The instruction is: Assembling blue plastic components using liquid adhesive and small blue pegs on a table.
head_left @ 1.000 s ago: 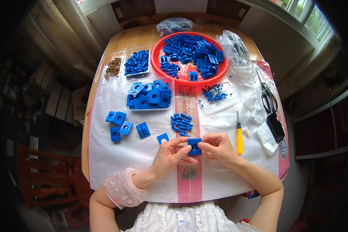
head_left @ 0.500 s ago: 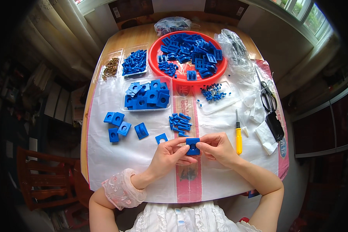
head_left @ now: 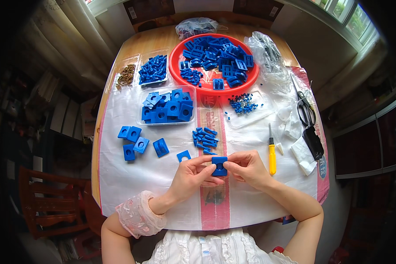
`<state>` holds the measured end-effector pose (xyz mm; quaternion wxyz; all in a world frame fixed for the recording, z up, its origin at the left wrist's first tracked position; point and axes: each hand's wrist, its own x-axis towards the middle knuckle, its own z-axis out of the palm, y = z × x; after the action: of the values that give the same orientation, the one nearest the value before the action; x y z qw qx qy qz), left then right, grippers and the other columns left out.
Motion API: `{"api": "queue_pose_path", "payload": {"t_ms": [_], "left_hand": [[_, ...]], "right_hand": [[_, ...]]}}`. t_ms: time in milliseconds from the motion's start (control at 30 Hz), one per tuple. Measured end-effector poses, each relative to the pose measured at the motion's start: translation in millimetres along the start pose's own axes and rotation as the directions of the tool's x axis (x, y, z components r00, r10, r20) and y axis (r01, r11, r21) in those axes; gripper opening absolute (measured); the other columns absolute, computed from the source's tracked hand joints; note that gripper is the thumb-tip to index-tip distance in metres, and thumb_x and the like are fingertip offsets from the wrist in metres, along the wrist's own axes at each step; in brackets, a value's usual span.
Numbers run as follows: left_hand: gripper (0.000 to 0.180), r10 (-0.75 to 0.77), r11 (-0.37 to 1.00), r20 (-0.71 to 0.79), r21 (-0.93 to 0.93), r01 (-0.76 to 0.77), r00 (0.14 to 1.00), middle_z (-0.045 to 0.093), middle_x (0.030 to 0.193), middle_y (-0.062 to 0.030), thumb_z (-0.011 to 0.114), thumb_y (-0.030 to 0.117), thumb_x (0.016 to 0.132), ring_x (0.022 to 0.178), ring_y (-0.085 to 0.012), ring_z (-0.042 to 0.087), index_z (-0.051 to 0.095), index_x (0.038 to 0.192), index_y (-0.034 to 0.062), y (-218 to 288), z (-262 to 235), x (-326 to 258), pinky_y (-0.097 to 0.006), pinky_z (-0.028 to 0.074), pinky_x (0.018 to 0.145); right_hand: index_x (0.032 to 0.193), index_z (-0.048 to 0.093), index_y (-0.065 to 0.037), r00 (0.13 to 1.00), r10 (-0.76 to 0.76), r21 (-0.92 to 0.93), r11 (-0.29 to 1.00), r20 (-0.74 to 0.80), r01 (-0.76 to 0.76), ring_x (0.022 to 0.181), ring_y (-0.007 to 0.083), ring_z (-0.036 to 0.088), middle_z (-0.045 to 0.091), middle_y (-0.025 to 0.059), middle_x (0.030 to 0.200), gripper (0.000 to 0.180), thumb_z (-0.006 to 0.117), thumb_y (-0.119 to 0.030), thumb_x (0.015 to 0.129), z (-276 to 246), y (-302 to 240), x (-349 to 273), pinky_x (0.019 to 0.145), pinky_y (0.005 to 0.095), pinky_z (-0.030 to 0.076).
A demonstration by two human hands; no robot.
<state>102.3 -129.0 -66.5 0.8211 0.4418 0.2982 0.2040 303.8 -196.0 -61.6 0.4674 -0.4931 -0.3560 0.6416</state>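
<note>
Between my two hands is a square blue plastic piece (head_left: 219, 166) with a round opening in its middle. My left hand (head_left: 192, 173) pinches its left edge between thumb and fingers, and my right hand (head_left: 247, 168) grips its right edge the same way. A flat blue square plate with a hole (head_left: 183, 156) lies just beyond my left hand. Past my fingertips sits a small pile of narrow blue plastic pieces (head_left: 205, 138). Several blue square plates (head_left: 132, 133) and a thicker curved blue piece (head_left: 161, 148) rest farther left.
A red round tray (head_left: 175, 74) of blue parts stands at the back. Left of it are clear boxes of blue plates (head_left: 163, 123), narrow blue pieces (head_left: 153, 70) and brass-coloured screws (head_left: 126, 75). On the right lie small blue beads (head_left: 244, 104), a yellow-handled screwdriver (head_left: 272, 160) and scissors (head_left: 306, 111).
Almost nothing differs. Both hands keep the same hold on the blue piece, and the view has shifted very slightly.
</note>
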Motion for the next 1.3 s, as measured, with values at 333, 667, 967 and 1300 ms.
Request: {"api": "queue_pose_path", "payload": {"t_ms": [333, 667, 967, 1300], "left_hand": [[0.034, 0.000, 1.000, -0.002, -0.005, 0.000, 1.000, 0.068, 0.106, -0.0161, 0.054, 0.009, 0.098, 0.084, -0.0229, 0.072, 0.052, 0.129, -0.0049, -0.5, -0.2, 0.2, -0.031, 0.061, 0.075], [0.034, -0.002, 1.000, 0.010, -0.001, 0.002, 1.000, 0.068, 0.106, -0.0160, 0.053, 0.009, 0.098, 0.085, -0.0223, 0.072, 0.052, 0.129, -0.0046, 0.9, -0.2, 0.4, -0.031, 0.061, 0.076], [0.034, -0.026, 1.000, 0.009, 0.002, 0.026, 1.000, 0.068, 0.106, -0.0158, 0.053, 0.010, 0.099, 0.085, -0.0224, 0.072, 0.052, 0.130, -0.0045, 3.0, 0.6, -0.1, -0.032, 0.061, 0.076], [0.034, -0.031, 0.999, 0.017, -0.013, 0.031, 0.999, 0.067, 0.106, -0.0157, 0.052, 0.010, 0.099, 0.085, -0.0218, 0.072, 0.053, 0.129, -0.0055, 3.1, 0.2, -0.1, -0.032, 0.061, 0.077]], "right_hand": [[0.099, 0.071, 0.002, 1.000, 0.008, 0.001, 1.000, 0.000, -0.008, 0.052, 0.0015, 0.048, 0.062, -0.0007, 0.069, 0.015, 0.066, -0.009, 0.091, 0.2, -1.7, -0.6, 0.043, 0.0188, 0.032], [0.100, 0.071, 0.002, 1.000, 0.005, 0.003, 1.000, 0.011, -0.005, 0.052, 0.0015, 0.047, 0.062, -0.0005, 0.069, 0.015, 0.065, -0.009, 0.091, -0.9, -0.2, 0.1, 0.043, 0.0189, 0.032], [0.099, 0.071, 0.002, 1.000, 0.005, -0.010, 1.000, 0.004, -0.005, 0.051, 0.0014, 0.047, 0.062, -0.0010, 0.068, 0.015, 0.066, -0.009, 0.091, -0.7, -0.3, -0.2, 0.043, 0.0191, 0.031], [0.098, 0.070, 0.003, 1.000, 0.009, -0.007, 1.000, 0.008, -0.009, 0.052, 0.0013, 0.048, 0.062, -0.0008, 0.068, 0.014, 0.066, -0.009, 0.091, -1.1, -0.5, -0.1, 0.043, 0.0188, 0.032]]}}
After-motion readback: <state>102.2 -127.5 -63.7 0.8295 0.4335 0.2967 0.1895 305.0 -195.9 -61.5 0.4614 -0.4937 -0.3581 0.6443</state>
